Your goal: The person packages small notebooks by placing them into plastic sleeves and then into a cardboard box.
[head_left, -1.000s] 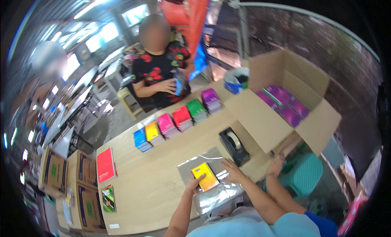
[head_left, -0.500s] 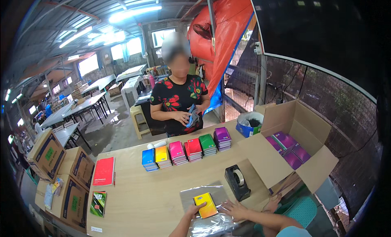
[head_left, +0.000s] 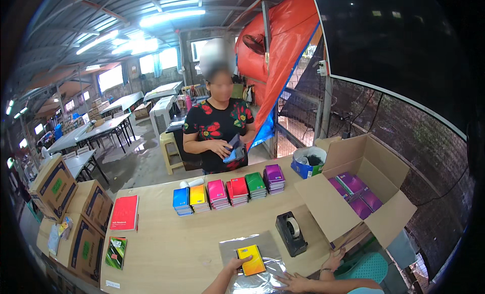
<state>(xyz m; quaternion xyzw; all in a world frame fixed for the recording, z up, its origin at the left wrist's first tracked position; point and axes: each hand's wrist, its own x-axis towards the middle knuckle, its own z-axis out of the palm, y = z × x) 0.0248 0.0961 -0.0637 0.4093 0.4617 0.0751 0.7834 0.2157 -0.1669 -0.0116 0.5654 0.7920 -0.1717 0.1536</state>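
My left hand (head_left: 235,265) grips the left edge of a small yellow spiral notebook (head_left: 252,261), its thumb on the cover. Beneath the notebook lie clear plastic sheets or bags (head_left: 273,251), wrinkled and shiny toward the near edge of the table. To the right of the notebook, my right hand (head_left: 294,283) rests with fingers spread on the plastic, holding nothing. A black tape dispenser (head_left: 291,234) with a roll of tape stands just beyond it.
Stacks of colored notebooks (head_left: 237,192) line the far side. An open carton (head_left: 348,213) holds purple notebooks at right. A red notebook (head_left: 124,213) and a green one (head_left: 116,252) lie left, beside stacked boxes (head_left: 83,243). Across the table, a person (head_left: 220,124) handles something blue-grey.
My right hand has slid nearer to me across the plastic, away from the notebook's edge. The left hand keeps its hold on the notebook. The view has tilted slightly.
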